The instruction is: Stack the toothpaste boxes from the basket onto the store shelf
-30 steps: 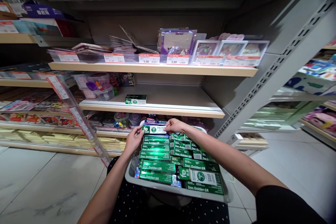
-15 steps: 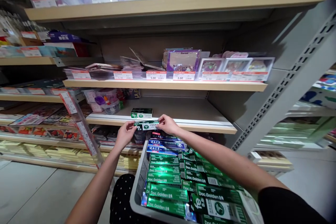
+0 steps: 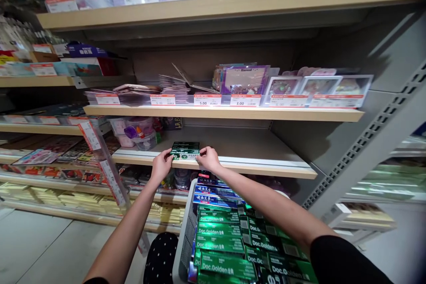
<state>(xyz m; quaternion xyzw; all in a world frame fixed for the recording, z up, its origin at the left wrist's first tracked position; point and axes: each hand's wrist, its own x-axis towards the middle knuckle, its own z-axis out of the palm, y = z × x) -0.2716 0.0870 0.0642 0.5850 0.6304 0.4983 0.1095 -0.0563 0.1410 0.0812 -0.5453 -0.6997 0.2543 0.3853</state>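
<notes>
My left hand point(image 3: 161, 167) and my right hand point(image 3: 209, 159) pinch the two ends of a green toothpaste box point(image 3: 184, 154) marked Doc.Golden. It is level at the front edge of the lower shelf point(image 3: 233, 148). Directly behind it, more dark green boxes point(image 3: 185, 144) rest on the same shelf. Below my arms stands a grey basket point(image 3: 184, 230) filled with rows of green Doc.Golden boxes point(image 3: 219, 243) and several blue boxes point(image 3: 218, 199) at its far end. My right forearm hides part of its contents.
Clear plastic tubs point(image 3: 141, 132) stand left of the boxes on the shelf. Above runs a shelf edge point(image 3: 226, 112) with price tags and packets. An upright tag strip point(image 3: 106, 171) is at left, a slotted metal post point(image 3: 369, 142) at right. My knee point(image 3: 161, 255) touches the basket's left side.
Both hands have carried the green toothpaste box forward, from in front of the shelf edge onto it, up against the boxes behind. The view has shifted slightly.
</notes>
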